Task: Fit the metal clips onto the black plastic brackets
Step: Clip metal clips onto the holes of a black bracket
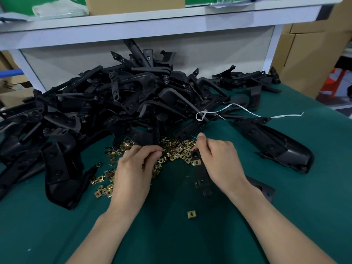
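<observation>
The right hand (217,161) pinches the upper end of a black bracket (202,173) that lies on the green counter (190,244) and already carries two brass clips. The left hand (133,168) curls its fingers down into the loose metal clips (175,149); whether it holds one cannot be told. Behind them a big bracket heap (114,103) crowds the counter, with a white string (228,108) trailing over it. One stray clip (192,214) lies between the forearms, and a larger bracket (272,145) sits to the right.
</observation>
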`<action>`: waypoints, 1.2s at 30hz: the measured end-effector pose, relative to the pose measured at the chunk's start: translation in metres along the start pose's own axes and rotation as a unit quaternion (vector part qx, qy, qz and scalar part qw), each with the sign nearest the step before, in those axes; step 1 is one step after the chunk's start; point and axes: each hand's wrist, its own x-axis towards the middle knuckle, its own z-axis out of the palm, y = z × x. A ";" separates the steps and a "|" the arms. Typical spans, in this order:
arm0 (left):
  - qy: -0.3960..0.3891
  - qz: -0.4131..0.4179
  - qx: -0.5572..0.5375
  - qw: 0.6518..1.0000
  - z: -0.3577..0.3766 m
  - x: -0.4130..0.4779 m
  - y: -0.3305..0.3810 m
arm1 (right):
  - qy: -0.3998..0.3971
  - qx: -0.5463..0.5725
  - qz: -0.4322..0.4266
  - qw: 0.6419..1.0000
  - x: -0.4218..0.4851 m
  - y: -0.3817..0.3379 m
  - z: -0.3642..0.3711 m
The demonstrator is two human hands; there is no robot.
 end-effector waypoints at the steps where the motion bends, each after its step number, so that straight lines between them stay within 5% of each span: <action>1: -0.006 -0.002 -0.031 1.000 0.000 0.000 0.004 | 0.000 -0.001 -0.001 1.000 0.000 0.000 0.000; 7: -0.103 -0.108 -0.267 0.952 0.009 -0.013 0.032 | 0.010 -0.004 0.007 1.000 0.001 0.002 0.000; 14: -0.183 -0.197 -0.380 0.885 0.015 -0.015 0.034 | 0.026 0.018 0.023 0.999 0.005 0.007 -0.001; 25: -0.199 -0.239 -0.448 0.838 0.017 -0.014 0.032 | 0.026 0.017 0.033 0.999 0.006 0.008 -0.001; 36: -0.226 -0.229 -0.439 0.839 0.014 -0.016 0.036 | 0.034 0.045 0.062 0.997 0.005 0.006 -0.004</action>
